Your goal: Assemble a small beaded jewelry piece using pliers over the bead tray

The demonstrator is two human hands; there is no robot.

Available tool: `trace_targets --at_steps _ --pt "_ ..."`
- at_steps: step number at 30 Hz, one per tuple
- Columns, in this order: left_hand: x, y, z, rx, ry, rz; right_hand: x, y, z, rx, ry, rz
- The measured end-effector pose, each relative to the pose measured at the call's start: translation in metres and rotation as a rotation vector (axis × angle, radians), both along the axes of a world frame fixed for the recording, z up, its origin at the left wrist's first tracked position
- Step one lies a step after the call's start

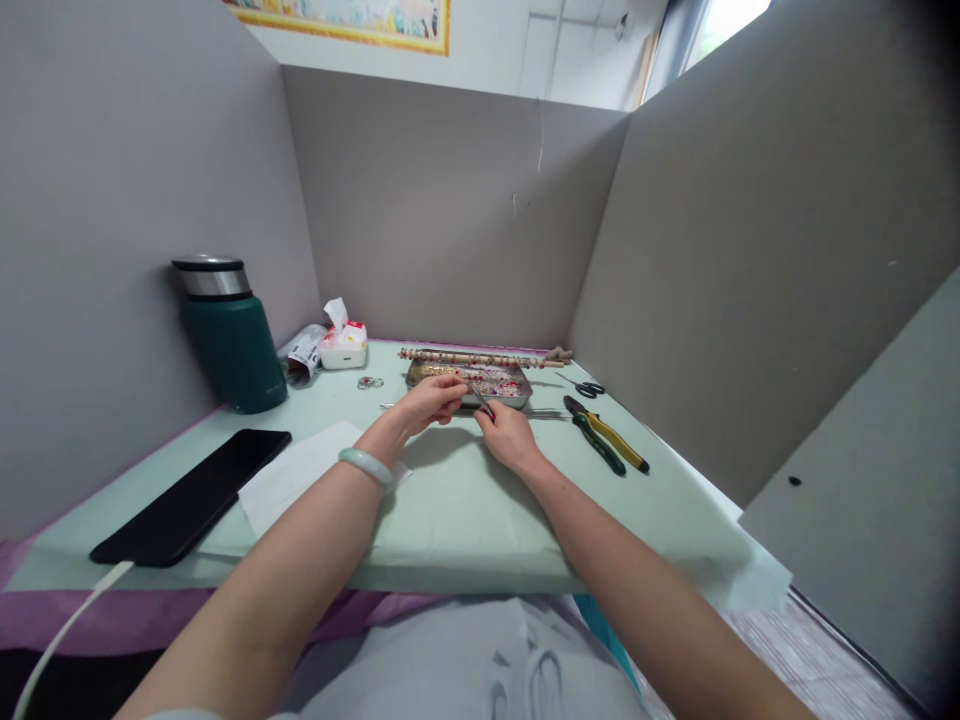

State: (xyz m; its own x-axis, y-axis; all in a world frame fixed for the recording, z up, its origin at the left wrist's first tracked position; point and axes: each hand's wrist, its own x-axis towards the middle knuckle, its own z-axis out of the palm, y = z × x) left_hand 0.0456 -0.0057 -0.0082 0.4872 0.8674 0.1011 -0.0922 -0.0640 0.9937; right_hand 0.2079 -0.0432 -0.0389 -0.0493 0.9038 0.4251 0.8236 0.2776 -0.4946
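Observation:
My left hand [435,400], with a pale green bangle [365,466] on its wrist, is closed in a pinch. What its fingertips hold is too small to make out. Close by on the right, my right hand [508,434] is wrapped round small pliers [482,401] with slim metal jaws and a bit of red at the grip. The jaws point up and left toward the left fingertips. Just behind both hands sits a metal tray [517,402] of small gold, red and purple beads. A beaded wooden stick [480,359] lies across its back.
Green-and-yellow cutting pliers [606,436] and black scissors [589,389] lie to the right. Thin metal rods [551,413] rest before the tray. Leftward are small rings [370,383], a tissue box [345,346], a green bottle [234,345], a phone [193,495] and white paper [296,478]. Grey partitions [450,200] enclose the table.

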Motion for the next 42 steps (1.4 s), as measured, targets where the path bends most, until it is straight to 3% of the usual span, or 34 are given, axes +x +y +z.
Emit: trace_targets --at_steps 14,32,42 --pt "0.0038 -0.0022 0.0006 0.116 0.091 0.069 -0.001 -0.0026 0.0038 -0.068 -0.089 -0.036" --pt "0.0044 -0.002 0.0012 0.194 0.168 0.086 -0.0019 -0.0013 0.0067 -0.15 0.144 0.095" --pt "0.0066 -0.0061 0.0051 0.196 0.194 0.087 -0.0029 -0.0042 0.0082 -0.152 -0.096 -0.053"
